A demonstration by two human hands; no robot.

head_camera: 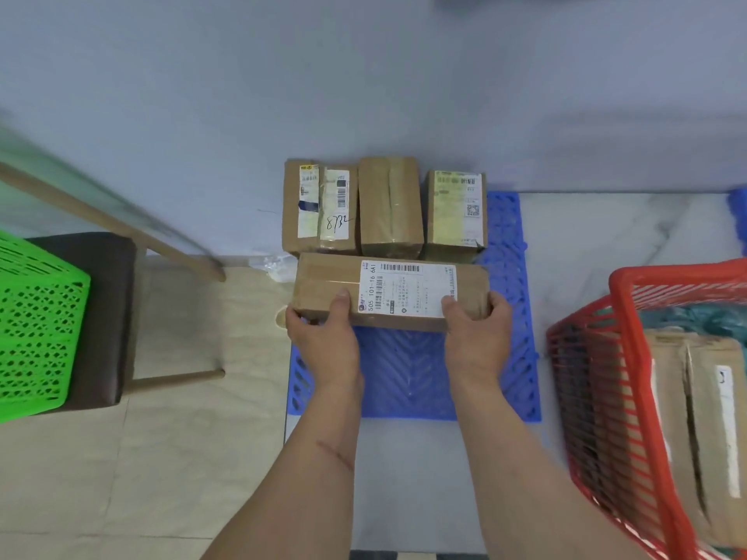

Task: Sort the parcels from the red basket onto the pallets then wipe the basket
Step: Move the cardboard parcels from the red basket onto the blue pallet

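Observation:
A long brown parcel (323, 282) with a white shipping label lies crosswise over the blue pallet (408, 373). My left hand (321, 337) grips its near left end, thumb on top. My right hand (475, 337) grips its near right end the same way. Behind it three brown parcels stand side by side against the wall: a left parcel (291, 208) with "8732" written on its label, a plain middle parcel (390, 206), and a labelled right parcel (456, 212). The red basket (630, 381) at the right holds more brown parcels (703, 422) and something teal.
A green plastic basket (36, 337) sits on a dark-seated wooden chair (109, 317) at the left. A second blue pallet edge (737, 220) shows at the far right. A clear plastic scrap (275, 264) lies by the wall. The floor is beige tile and white marble.

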